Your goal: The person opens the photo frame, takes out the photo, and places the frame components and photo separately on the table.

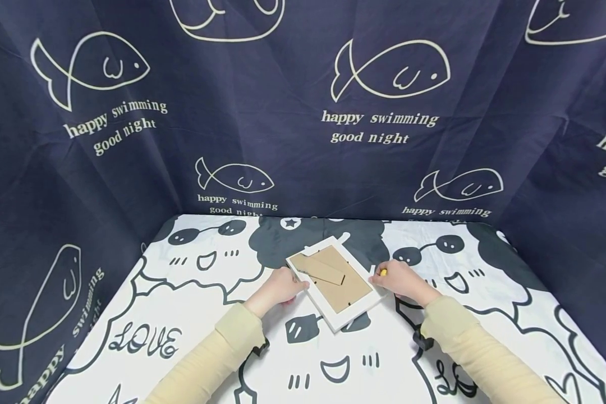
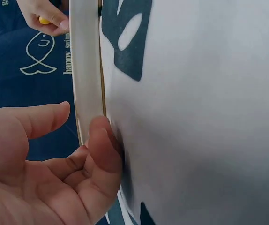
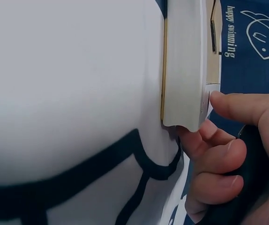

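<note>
A white picture frame (image 1: 335,283) is back side up, close over the cloth, turned at an angle. Its brown backing board (image 1: 350,280) carries a fold-out stand (image 1: 325,269) and small dark tabs. My left hand (image 1: 281,286) holds its left edge; in the left wrist view the fingers (image 2: 104,145) curl at the frame's side and the thumb is raised. At the right corner, the thumb and fingers of my right hand (image 1: 399,279) pinch the frame. Its other fingers curl round a dark handle (image 3: 249,164) with a yellow end (image 1: 383,272); the rest is hidden in the palm.
The table is covered by a white cloth (image 1: 192,314) printed with black cartoon faces and lettering. Dark blue curtains (image 1: 303,168) with fish drawings hang behind it and along both sides. Black bands sit at both wrists, by the sleeves (image 1: 222,348).
</note>
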`<state>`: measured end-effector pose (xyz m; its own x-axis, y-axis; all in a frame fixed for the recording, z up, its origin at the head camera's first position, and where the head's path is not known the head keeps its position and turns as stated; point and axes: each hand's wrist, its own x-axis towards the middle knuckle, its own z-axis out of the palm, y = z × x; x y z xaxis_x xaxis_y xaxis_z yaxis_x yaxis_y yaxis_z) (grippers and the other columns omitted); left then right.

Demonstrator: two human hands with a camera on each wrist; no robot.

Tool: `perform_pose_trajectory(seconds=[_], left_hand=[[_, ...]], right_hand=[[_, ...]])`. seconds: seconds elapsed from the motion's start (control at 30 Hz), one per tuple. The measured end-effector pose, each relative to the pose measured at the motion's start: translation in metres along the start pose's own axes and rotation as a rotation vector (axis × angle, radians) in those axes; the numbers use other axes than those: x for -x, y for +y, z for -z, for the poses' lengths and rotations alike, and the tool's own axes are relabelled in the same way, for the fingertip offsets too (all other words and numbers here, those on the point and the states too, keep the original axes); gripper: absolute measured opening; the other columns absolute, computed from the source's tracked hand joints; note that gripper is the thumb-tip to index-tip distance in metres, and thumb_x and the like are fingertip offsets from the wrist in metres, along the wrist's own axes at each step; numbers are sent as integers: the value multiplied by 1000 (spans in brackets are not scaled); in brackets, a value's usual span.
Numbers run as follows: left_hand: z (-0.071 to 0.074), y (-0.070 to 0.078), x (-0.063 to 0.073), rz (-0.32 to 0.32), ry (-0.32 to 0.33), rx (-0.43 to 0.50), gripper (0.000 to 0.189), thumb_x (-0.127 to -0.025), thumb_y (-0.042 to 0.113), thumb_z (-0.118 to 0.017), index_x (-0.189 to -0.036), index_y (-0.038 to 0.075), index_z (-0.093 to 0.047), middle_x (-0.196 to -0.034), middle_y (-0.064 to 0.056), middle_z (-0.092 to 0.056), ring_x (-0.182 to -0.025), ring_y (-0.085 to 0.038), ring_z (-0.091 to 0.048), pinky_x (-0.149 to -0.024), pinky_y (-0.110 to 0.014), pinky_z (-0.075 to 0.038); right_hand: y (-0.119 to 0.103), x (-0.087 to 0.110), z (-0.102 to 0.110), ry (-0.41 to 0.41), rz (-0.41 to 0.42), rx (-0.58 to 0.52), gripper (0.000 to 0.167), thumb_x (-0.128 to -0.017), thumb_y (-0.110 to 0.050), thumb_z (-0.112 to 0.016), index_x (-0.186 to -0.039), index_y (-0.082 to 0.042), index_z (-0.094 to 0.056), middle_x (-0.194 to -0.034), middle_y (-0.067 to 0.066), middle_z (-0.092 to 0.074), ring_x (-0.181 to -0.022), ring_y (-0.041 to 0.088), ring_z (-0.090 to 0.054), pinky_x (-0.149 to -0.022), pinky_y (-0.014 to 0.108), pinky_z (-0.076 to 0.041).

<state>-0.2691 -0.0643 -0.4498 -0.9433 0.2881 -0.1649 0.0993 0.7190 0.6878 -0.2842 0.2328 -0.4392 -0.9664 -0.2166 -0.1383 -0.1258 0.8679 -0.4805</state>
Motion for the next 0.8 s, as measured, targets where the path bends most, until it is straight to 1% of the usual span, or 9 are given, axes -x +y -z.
perform_pose_trajectory(seconds=[0.13,0.23,0.33,0.53,0.8], left_hand=[[-1,-1,-3,-2,-2,37,46,-90,26,-62,-54,-1,-60,-40,-1,-50,-33,-9,-47,-35,-19,-39],[-1,-1,-4,-2,0,60,44,-91,24,-61,-56,-2,-61,-41,-2,-51,-34,-9,-48,-36,-20,-41],[-2,-1,-6,-3,-3,76,43,-91,23,-60,-55,-1,-60,-42,-3,-52,-34,-9,-48,-37,-21,-42],[-5,1,-6,3,4,104,41,-90,20,-61,-53,1,-58,-41,-3,-52,-34,-9,-50,-37,-23,-44],[-6,0,-8,53,-12,130,41,-91,20,-61,-53,6,-55,-40,1,-50,-35,-7,-51,-38,-23,-46]], right_hand=[[-1,-5,-2,6,-13,-26,20,-87,-27,-64,-85,-7,-67,-65,0,-56,-50,12,-51,-43,25,-43],[-2,-8,-4,16,-18,-35,20,-87,-25,-65,-89,-7,-70,-71,3,-61,-59,14,-53,-47,26,-44],[-1,-9,-5,24,1,-17,20,-87,-24,-65,-91,-6,-71,-76,3,-65,-63,15,-54,-49,27,-43],[0,-10,-6,56,31,6,18,-86,-22,-66,-91,-6,-72,-76,4,-67,-65,16,-53,-51,27,-42],[-3,-7,-6,79,51,45,18,-85,-21,-67,-90,-5,-73,-79,6,-69,-66,16,-54,-54,27,-42]])
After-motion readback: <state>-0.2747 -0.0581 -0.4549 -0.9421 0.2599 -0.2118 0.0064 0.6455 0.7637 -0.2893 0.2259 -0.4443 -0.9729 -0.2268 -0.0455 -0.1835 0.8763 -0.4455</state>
